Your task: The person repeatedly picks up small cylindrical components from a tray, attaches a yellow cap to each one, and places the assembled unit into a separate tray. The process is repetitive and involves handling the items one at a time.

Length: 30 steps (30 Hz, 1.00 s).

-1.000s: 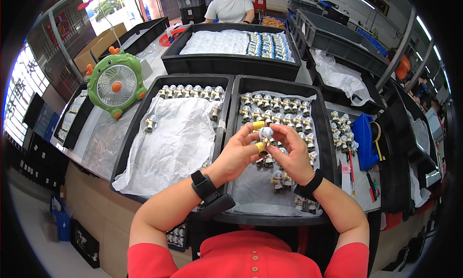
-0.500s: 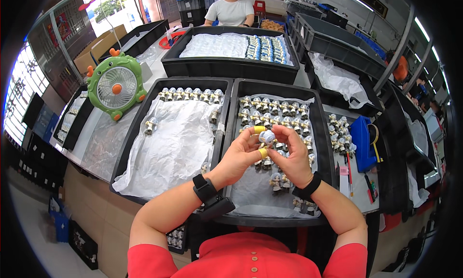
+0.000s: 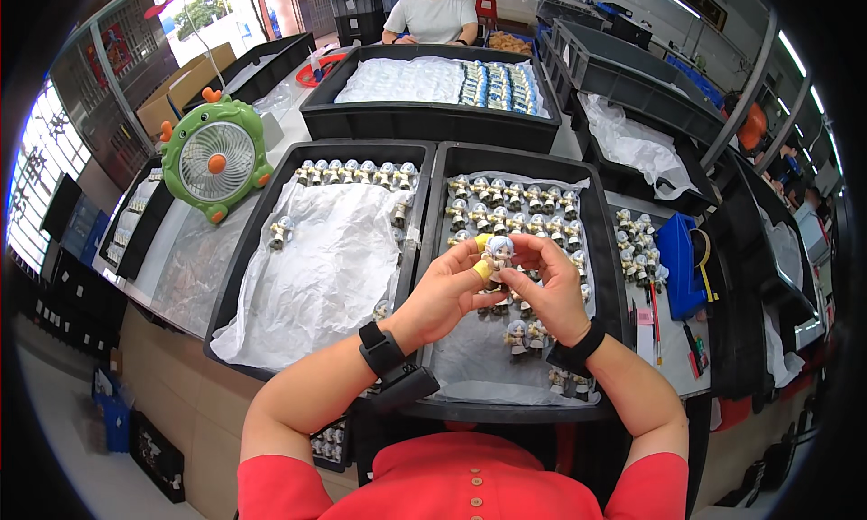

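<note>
Between both hands I hold a small figurine [image 3: 498, 251] with pale silver hair and a white and gold body, upright above the right-hand black tray [image 3: 428, 222]. My left hand [image 3: 449, 290], with yellow finger covers on its thumb and a fingertip, pinches it from the left. Closed on its right side are the thumb and fingers of my right hand [image 3: 551, 290]. Below them, several rows of like figurines [image 3: 515, 198] stand or lie on white paper. Beside it, the left-hand black tray [image 3: 237, 290] has figurines along its far and right edges and a lone figurine [image 3: 281, 232] near its left side.
A green animal-shaped fan [image 3: 217, 163] stands at the left. Behind the trays lies a larger black tray [image 3: 424, 123] of wrapped and blue-white items. To the right are a heap of figurines [image 3: 638, 249], a blue holder [image 3: 679, 267] and pens [image 3: 694, 350]. A person [image 3: 432, 16] sits beyond.
The figurine has turned upright, its front now showing more. My left thumb has shifted up along it, and my right thumb now lies across its lower part.
</note>
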Tool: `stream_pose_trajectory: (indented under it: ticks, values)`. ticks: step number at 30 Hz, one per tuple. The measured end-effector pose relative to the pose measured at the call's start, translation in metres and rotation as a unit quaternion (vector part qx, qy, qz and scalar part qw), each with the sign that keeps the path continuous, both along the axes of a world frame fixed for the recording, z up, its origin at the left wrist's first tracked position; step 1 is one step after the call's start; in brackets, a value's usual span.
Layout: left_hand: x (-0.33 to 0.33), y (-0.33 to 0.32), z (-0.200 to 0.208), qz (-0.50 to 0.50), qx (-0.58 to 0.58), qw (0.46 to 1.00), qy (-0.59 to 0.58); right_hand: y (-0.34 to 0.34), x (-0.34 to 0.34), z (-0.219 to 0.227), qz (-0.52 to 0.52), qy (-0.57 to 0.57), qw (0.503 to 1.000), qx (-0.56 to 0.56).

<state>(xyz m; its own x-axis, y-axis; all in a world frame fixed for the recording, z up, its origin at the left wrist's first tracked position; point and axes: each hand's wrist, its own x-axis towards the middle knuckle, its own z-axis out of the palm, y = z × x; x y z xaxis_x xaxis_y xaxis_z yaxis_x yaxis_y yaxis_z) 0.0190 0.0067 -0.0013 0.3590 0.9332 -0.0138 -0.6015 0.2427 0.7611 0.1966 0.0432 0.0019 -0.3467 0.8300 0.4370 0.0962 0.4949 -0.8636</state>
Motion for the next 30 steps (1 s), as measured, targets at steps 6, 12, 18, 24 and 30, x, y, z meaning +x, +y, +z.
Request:
stream_pose_trajectory:
  ticks: [6,12,18,24,30]
  values:
    - [-0.0008,0.0015,-0.0028,-0.005,-0.024,0.999,-0.031,0.0022,0.0023,-0.0037,0.011,0.024,0.998,-0.056]
    - [-0.0010,0.0019,-0.0026,-0.011,-0.044,0.998,-0.043,0.0022,0.0028,-0.0021,0.009,0.027,0.996,-0.088]
    - [-0.0010,0.0008,0.0013,-0.016,-0.054,0.998,-0.041,0.0042,0.0033,-0.0060,0.009,0.035,0.995,-0.092]
    - [-0.0030,0.0010,0.0005,-0.017,-0.074,0.996,-0.036,0.0021,0.0025,-0.0024,0.008,0.042,0.993,-0.114]
    - [-0.0026,0.0004,0.0014,-0.011,-0.071,0.997,-0.026,-0.0009,0.0004,0.0016,0.030,0.051,0.989,-0.136]
